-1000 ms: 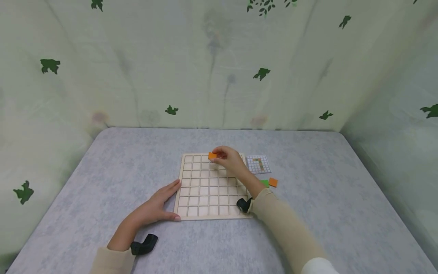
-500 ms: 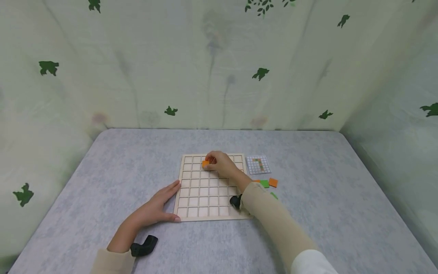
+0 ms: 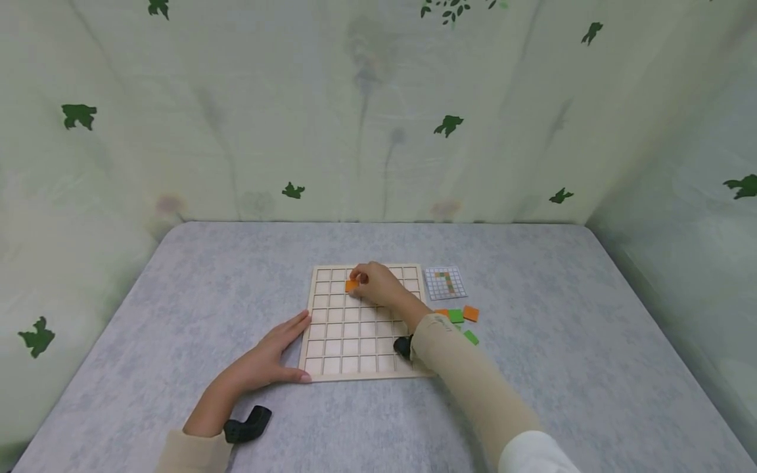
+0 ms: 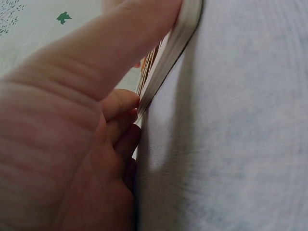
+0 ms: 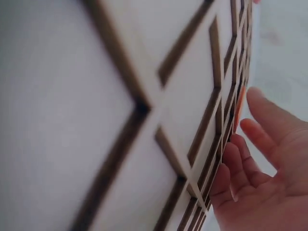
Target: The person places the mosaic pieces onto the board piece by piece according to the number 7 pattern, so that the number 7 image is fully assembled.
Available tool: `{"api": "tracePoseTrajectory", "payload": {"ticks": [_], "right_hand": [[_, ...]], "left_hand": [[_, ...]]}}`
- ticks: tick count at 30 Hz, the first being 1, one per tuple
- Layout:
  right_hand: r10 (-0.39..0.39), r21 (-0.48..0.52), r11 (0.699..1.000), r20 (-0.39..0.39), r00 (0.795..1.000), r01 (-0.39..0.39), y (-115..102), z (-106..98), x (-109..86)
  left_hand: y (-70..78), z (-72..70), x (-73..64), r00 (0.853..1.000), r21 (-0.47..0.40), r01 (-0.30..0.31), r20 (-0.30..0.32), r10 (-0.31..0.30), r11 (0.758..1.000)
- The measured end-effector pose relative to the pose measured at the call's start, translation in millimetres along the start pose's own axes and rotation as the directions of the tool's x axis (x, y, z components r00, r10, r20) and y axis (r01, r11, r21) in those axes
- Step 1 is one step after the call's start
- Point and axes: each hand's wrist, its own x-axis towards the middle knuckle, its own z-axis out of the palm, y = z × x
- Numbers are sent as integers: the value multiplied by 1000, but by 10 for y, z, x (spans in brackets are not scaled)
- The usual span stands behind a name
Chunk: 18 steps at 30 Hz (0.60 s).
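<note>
Hands first: our right hand (image 3: 378, 284) is over the far part of the wooden grid board (image 3: 361, 351), fingertips curled onto an orange tile (image 3: 351, 285) that sits in the second row from the far edge, near the middle columns. From the right wrist view the tile shows as a thin orange sliver (image 5: 239, 109) at our fingertips (image 5: 250, 127), low against the grid ribs; we cannot tell whether it is fully seated in its cell.

Our left hand (image 3: 269, 358) lies flat on the grey table (image 3: 177, 315) against the board's near left corner, fingers straight along the left edge and thumb along the near edge. The left wrist view shows the thumb (image 4: 120, 53) pressed to the board's thin rim (image 4: 180, 38), holding nothing.

Right of the board, a small pattern card (image 3: 445, 282) lies just beside the far right corner. Nearer to us, loose tiles lie close to the right edge: an orange one (image 3: 471, 313), a green one (image 3: 456, 316) and another green one (image 3: 471, 337), partly behind our right sleeve (image 3: 467, 387).

Bare table spreads wide to the left, to the right past the tiles, and behind the board up to the cloth backdrop (image 3: 367, 112). All the board cells we can see, apart from the 1 with the tile, are bare.
</note>
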Motion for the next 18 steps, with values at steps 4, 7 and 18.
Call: {"api": "tracePoseTrajectory", "payload": {"ticks": [4, 7, 18], "right_hand": [[-40, 141, 989, -28, 999, 43, -9, -88, -92], [-94, 209, 972, -74, 993, 107, -22, -202, -213], [-204, 283, 918, -266, 942, 279, 102, -640, -804]], "left_hand": [[3, -14, -7, 1000, -4, -8, 1, 8, 1000], [2, -12, -2, 1000, -9, -13, 1, 13, 1000], [1, -8, -12, 1000, 1, -5, -9, 5, 1000]]}}
